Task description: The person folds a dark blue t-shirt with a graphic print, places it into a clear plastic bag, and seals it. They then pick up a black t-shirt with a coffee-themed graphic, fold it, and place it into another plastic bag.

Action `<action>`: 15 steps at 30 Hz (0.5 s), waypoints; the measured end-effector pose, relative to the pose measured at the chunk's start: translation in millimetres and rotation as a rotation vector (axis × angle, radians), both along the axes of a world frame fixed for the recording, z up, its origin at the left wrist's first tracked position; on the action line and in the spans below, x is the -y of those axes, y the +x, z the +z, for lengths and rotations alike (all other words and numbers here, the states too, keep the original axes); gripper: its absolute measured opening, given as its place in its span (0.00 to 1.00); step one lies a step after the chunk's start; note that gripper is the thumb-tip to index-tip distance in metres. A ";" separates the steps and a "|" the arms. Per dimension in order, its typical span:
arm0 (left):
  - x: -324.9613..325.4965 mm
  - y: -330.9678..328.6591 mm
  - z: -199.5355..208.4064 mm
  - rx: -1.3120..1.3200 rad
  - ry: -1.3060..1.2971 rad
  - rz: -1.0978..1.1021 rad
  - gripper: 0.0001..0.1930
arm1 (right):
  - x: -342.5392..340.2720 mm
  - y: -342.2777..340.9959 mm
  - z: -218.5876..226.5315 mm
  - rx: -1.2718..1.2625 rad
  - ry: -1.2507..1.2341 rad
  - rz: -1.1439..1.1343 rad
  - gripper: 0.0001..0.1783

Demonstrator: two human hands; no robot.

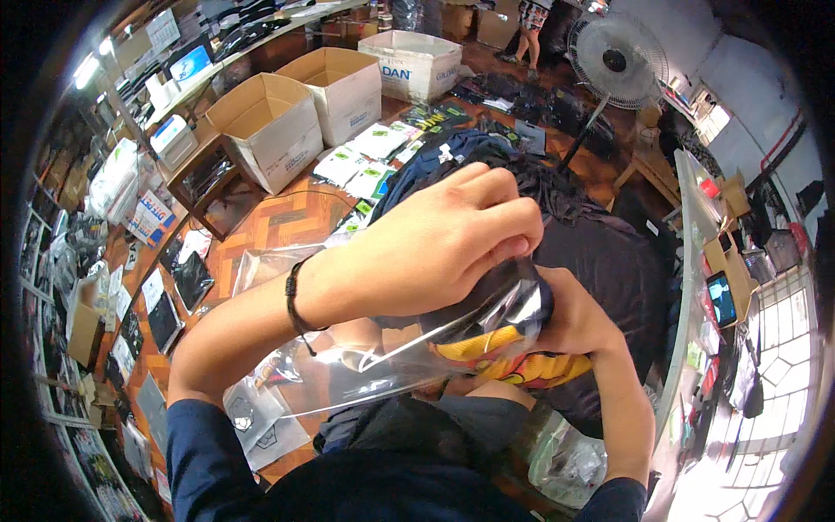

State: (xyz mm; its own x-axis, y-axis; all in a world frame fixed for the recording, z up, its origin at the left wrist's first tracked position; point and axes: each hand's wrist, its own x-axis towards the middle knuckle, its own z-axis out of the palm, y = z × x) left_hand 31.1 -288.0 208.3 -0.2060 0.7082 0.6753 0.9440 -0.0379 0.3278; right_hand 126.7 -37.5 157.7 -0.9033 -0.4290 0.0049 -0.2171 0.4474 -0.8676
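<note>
My left hand (474,226) is closed, with thumb and fingers pinching the upper edge of a clear plastic bag (365,370). The bag stretches leftward below my forearm, over my lap. A folded black T-shirt (487,348) with a yellow and red print lies at the bag's right end, seen partly through the plastic. My right hand (574,313) grips the shirt's right side; its fingertips are hidden behind cloth and plastic. Just beyond both hands rises a big heap of dark garments (609,270).
Three open cardboard boxes, the nearest a white-sided box (270,130), stand at the far left. Packed shirts (365,161) lie on the wooden floor. A pedestal fan (616,59) stands beyond the heap, near a person's legs (526,39). Loose plastic bags (570,457) lie at lower right.
</note>
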 end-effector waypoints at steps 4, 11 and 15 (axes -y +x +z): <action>-12.6 -5.3 -6.1 -0.002 -0.043 -0.028 0.03 | 15.7 10.7 17.2 -0.049 0.117 -0.057 0.39; -49.3 7.2 -16.2 -0.005 -0.048 -0.191 0.04 | 37.5 28.5 21.8 0.085 0.122 -0.285 0.47; -81.2 2.7 -16.4 -0.057 0.023 -0.345 0.08 | 17.2 37.2 12.4 0.044 0.329 -0.346 0.49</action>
